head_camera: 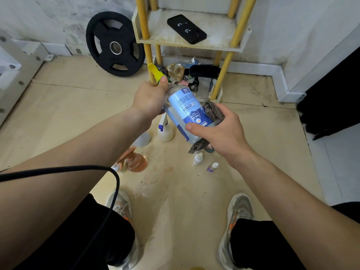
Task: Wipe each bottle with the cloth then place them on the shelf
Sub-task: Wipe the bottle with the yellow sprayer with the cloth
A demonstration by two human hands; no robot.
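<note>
Head view: left hand grips the neck of the blue-labelled bottle, held tilted in mid-air in front of the shelf; right hand curls round its lower end, pressing the cloth against it; a black phone lies on the shelf; a white spray bottle, an orange spray bottle and 2 small bottles stand on the floor below the hands; a weight plate leans against the wall.

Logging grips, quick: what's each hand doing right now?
Left hand: gripping the blue-labelled bottle near its neck.
Right hand: holding the cloth around the bottle's lower end.
</note>
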